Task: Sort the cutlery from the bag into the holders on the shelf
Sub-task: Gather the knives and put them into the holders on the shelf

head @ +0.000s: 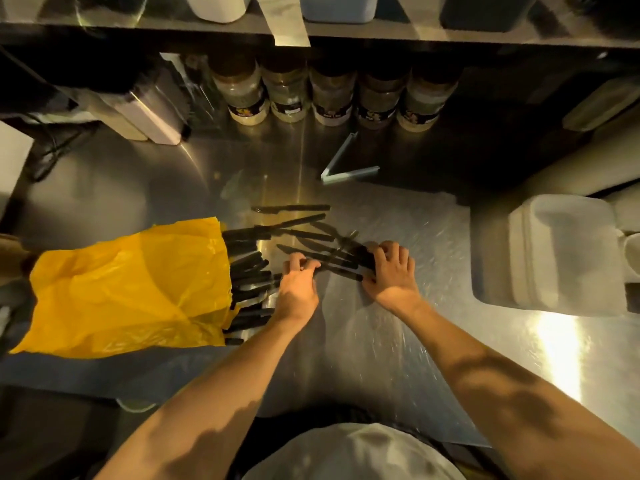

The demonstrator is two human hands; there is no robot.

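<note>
Right hand (391, 271) clutches several knives (334, 259) by the handles; left hand (299, 284) pinches their blades. One bag (131, 289), five jars (332, 95); the knives overlap beyond counting.

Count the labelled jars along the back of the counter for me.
5, in one row under the shelf, left to right: jar, jar, jar, jar, jar. More may hide in the shadows.

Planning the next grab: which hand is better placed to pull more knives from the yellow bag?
Probably the left hand: it lies beside the yellow bag mouth, where knife handles stick out. The right hand is farther off, fingers curled over gathered knives.
</note>
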